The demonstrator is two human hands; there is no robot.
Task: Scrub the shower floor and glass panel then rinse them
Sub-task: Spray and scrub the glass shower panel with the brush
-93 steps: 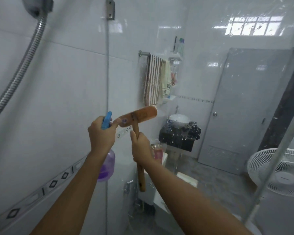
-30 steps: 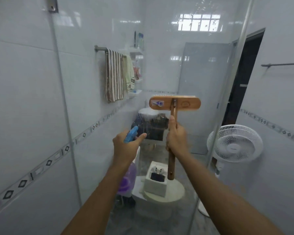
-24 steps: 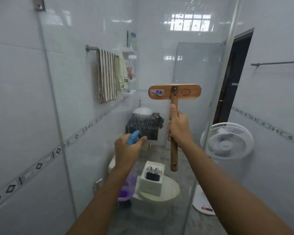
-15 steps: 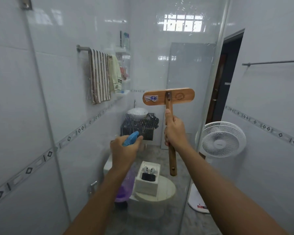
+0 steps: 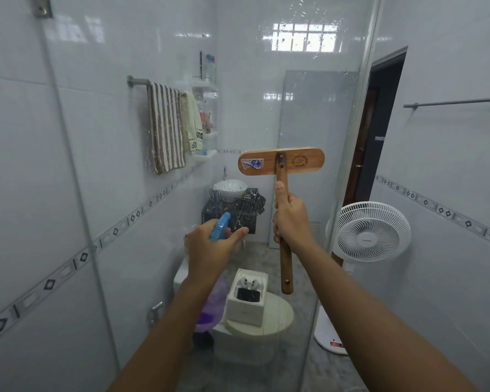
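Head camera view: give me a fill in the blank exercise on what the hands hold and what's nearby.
1. The right hand grips the wooden brush by its ____.
2. The left hand holds a spray bottle whose trigger head is coloured ____.
3. The white fan stands on the ____ side of the view.
4. The brown towel is patterned with ____.
Missing words: handle; blue; right; stripes.

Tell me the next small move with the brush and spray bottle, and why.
Probably draw the brush down the glass panel. The right hand grips its handle with the head raised toward the glass, droplets speckle the pane, and the left hand holds the spray bottle lower, beside it.
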